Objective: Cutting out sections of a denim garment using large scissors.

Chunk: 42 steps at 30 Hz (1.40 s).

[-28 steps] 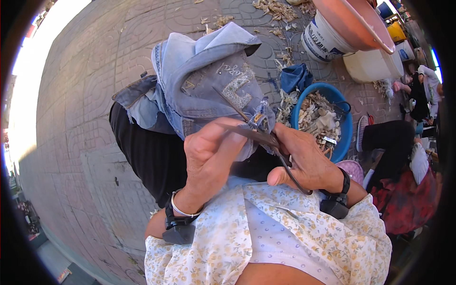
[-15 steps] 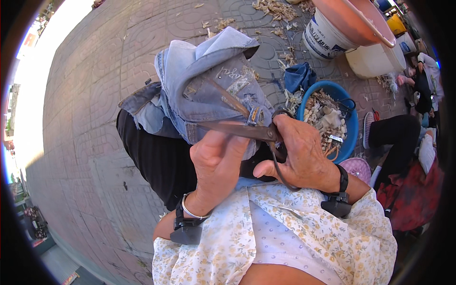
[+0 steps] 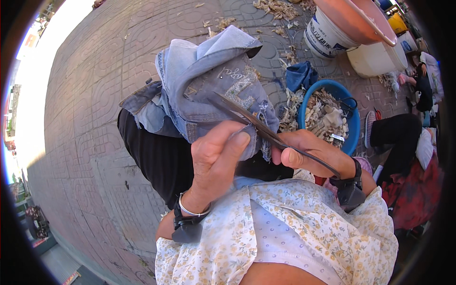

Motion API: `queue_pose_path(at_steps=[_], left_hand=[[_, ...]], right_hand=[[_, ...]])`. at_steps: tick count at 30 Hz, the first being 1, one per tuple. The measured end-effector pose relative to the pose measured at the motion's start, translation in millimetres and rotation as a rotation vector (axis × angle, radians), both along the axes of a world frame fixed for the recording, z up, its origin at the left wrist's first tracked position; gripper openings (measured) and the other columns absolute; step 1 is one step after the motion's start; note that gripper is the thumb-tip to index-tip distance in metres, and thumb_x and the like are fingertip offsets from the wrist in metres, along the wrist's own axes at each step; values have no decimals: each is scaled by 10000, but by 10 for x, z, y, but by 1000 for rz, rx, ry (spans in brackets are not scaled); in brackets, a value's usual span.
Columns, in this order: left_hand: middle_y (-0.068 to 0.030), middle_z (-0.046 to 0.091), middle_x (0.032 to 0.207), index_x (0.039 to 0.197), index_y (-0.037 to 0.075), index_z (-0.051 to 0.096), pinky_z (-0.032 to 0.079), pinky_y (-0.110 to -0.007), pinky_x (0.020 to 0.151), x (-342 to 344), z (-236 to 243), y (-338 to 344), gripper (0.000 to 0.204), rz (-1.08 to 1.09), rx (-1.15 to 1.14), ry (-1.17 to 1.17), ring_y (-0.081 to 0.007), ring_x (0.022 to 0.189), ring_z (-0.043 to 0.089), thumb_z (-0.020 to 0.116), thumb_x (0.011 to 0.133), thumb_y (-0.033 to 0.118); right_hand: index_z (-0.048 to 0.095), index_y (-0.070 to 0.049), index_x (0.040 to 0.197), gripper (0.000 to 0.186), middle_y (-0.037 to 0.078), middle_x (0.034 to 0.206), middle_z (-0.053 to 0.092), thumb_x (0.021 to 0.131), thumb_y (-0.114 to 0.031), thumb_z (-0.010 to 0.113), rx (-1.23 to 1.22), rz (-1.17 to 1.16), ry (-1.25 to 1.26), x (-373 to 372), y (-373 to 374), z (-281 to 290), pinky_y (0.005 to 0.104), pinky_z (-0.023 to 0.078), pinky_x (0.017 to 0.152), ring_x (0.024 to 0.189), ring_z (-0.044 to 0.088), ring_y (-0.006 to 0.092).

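A faded blue denim garment (image 3: 204,71) with frayed edges and pale stitched lettering lies bunched over my lap and knee. My left hand (image 3: 213,159) is closed, pinching a small flap of the denim between thumb and fingers. In my right hand (image 3: 311,147) is a pair of dark metal scissors (image 3: 267,132), gripped by the handles. Their blades point up and left, close together, lying against the denim just beyond my left fingertips. Whether cloth sits between the blades is hard to see.
Right of my lap stands a blue basin (image 3: 354,126) of pale scraps, with another pair of scissors at its rim. A blue cloth (image 3: 301,76) lies behind it. Farther off are a white bucket (image 3: 325,35), a pink basin (image 3: 354,16), and people seated at right.
The scissors' blades have come from wide apart to nearly together. My right hand has turned and the handles now slant down to the right. A denim flap now shows at my left fingers.
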<state>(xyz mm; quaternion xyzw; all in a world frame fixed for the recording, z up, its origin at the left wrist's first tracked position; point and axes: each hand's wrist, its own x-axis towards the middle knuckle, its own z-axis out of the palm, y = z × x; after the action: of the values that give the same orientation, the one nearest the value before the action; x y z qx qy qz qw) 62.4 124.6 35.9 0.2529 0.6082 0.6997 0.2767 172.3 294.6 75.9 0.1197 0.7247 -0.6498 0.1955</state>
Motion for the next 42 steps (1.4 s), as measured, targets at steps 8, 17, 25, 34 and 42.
queue_pose_path(at_steps=[8,17,25,34,42], left_hand=[[-5,578,675,875,-15,621,413,-189,556,13,120,0,114,4,-136,78,-33,621,494,632,840,94],[22,588,720,894,-17,615,405,-167,556,51,105,39,118,118,-56,8,-16,646,483,668,815,52],[3,612,767,909,-31,613,428,-180,590,113,-3,70,113,203,29,8,-32,677,508,650,824,33],[-73,636,742,842,-1,617,458,-232,544,77,-17,51,117,269,-41,479,-123,601,587,683,745,-1],[-101,636,732,807,6,612,474,-262,542,77,-34,52,122,321,-52,578,-208,589,616,695,718,-8]], right_hand=[[541,2,838,713,16,643,456,812,-698,411,-19,-44,144,3,-41,-66,254,319,506,567,428,124],[521,9,869,675,95,579,473,768,-658,544,246,-23,182,79,-48,-174,344,371,491,531,503,237],[496,28,987,739,148,690,537,725,-657,580,637,-46,341,31,-164,-129,374,435,548,610,564,324],[460,46,1068,719,215,737,575,755,-587,596,701,-30,321,26,-220,-113,430,458,587,686,590,396],[437,45,1080,689,232,692,583,769,-546,605,721,-38,238,-1,-263,-91,456,454,576,668,584,421]])
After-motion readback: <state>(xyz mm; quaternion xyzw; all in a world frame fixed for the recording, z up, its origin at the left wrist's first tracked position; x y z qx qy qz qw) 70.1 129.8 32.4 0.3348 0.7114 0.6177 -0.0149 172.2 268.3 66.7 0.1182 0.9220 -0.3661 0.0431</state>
